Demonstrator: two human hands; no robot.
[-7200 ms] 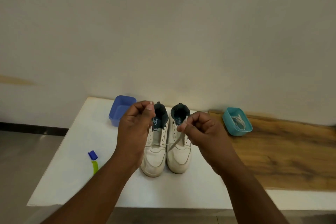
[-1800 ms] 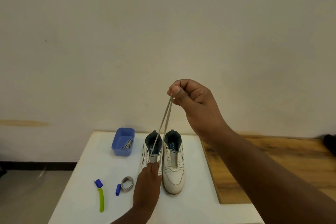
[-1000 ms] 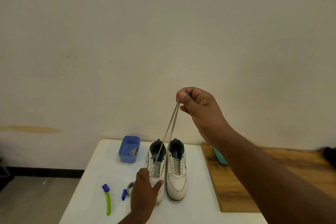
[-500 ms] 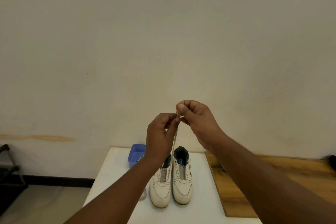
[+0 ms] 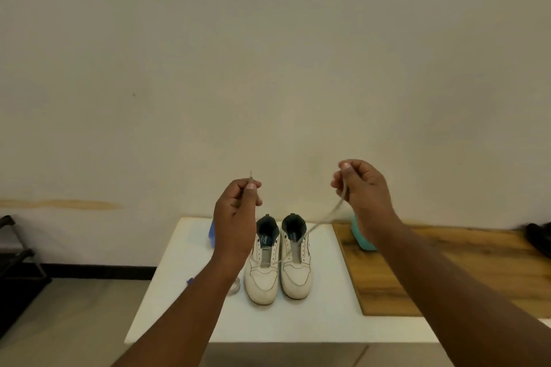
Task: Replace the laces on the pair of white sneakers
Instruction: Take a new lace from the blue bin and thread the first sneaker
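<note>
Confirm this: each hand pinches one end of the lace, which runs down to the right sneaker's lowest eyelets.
Wrong sneaker. In the head view the lace runs from the right hand down across the right sneaker to the lower eyelets of the left sneaker. The left hand does pinch the other end.

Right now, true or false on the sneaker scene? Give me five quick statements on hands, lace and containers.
1. The left hand pinches one end of the lace. True.
2. The right hand is empty. False: its fingers hold the lace's other end.
3. Both sneakers are fully laced. False: the eyelet rows look bare, apart from one lace low on the left sneaker.
4. The sneakers stand on the white table. True.
5. The teal container sits left of the sneakers. False: right, behind the right wrist.
</note>
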